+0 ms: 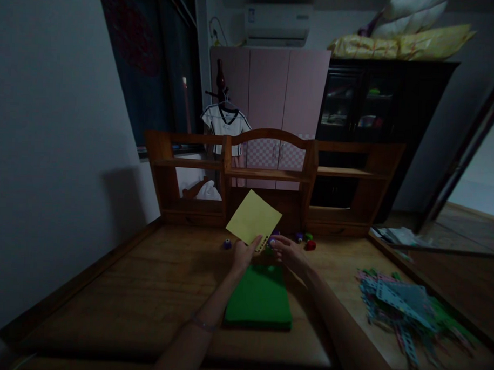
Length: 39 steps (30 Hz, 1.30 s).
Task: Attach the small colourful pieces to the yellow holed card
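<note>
Pinching thin, floppy yellow square paper sheet (pixel 253 217) by its punched bottom edge with left hand (pixel 243 253); right hand (pixel 287 251) fingers closing on something tiny, can't tell what.

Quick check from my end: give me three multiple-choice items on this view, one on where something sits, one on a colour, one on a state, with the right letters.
1. Where does the green pad lie?
A. On the wooden desk, under the hands
B. On the upper shelf
C. On the floor

2. What colour is the paper sheet?
A. Red
B. Yellow
C. Blue

3. How is the sheet held?
A. Lying flat on the desk
B. Crumpled into a ball
C. Raised above the desk, its lower edge pinched by the left hand

Answers:
1 A, it rests on the desk between the forearms.
2 B, it shows pale yellow.
3 C, it stands up off the desk, with the right hand beside its lower corner.
</note>
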Available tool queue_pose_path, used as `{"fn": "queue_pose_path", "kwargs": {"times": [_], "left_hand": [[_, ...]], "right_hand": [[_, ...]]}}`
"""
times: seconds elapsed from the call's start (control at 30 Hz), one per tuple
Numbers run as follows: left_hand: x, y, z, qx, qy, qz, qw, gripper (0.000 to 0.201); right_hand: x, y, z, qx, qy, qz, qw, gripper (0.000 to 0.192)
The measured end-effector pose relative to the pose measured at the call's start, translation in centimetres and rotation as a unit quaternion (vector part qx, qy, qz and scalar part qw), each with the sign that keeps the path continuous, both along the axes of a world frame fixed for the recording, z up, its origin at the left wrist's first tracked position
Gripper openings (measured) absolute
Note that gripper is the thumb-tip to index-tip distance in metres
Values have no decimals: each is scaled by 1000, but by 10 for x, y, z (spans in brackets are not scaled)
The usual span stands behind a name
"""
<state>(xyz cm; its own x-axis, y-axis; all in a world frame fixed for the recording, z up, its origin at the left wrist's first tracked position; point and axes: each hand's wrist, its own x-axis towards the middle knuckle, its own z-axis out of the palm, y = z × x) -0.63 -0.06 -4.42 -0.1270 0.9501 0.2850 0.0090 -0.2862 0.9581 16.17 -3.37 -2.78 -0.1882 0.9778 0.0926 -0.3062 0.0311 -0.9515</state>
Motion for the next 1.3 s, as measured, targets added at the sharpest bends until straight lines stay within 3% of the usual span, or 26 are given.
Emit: {"fn": "queue_pose_path", "kwargs": {"times": [0.57, 0.8, 1.1, 1.3], "left_hand": [[1, -18, 15, 33, 112, 12, 993, 40], [2, -17, 12, 15, 88, -9, 996, 35], [2, -13, 5, 53, 116, -15, 992, 36], [3, -13, 6, 32, 91, -13, 995, 33]], "right_hand": [[6, 4, -2, -24, 8, -17, 1000, 36], [5, 6, -5, -13, -70, -52, 996, 41], [3, 5, -5, -18, -81, -64, 995, 37], [3, 8, -4, -32, -84, -81, 993, 38]]}}
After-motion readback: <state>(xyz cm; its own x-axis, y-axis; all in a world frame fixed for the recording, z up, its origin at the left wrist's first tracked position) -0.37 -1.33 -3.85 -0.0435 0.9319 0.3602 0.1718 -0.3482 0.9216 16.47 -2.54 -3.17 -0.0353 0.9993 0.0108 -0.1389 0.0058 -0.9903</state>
